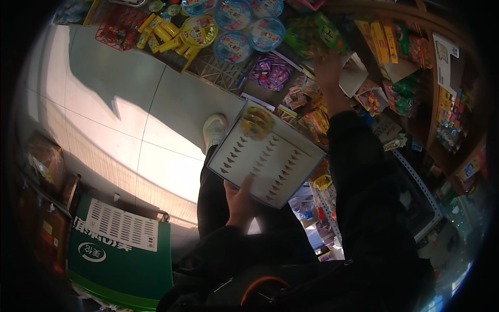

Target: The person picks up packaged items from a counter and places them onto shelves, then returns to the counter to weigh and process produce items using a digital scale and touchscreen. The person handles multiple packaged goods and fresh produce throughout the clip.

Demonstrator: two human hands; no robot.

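Observation:
My left hand [239, 202] grips the near edge of a shallow white cardboard box [269, 167], its thumb on the face with rows of small dark slits. A round clear pack with yellow and orange contents [257, 123] lies at the box's far corner. My right hand [327, 70] reaches forward to a green printed package [331, 34] on the snack display; its fingers are dim and blurred, so whether they grip the package cannot be told. Purple-wrapped sweets [271, 72] and small clear packets [300, 91] lie in compartments to the left of that hand.
Blue-lidded tubs [233, 46], a yellow-lidded tub [199, 31] and a red basket [117, 29] fill the display's far left. Wooden shelves [429, 128] with packets stand at right. A green cabinet [121, 269] stands at lower left. My shoe [214, 128] is on the tiled floor.

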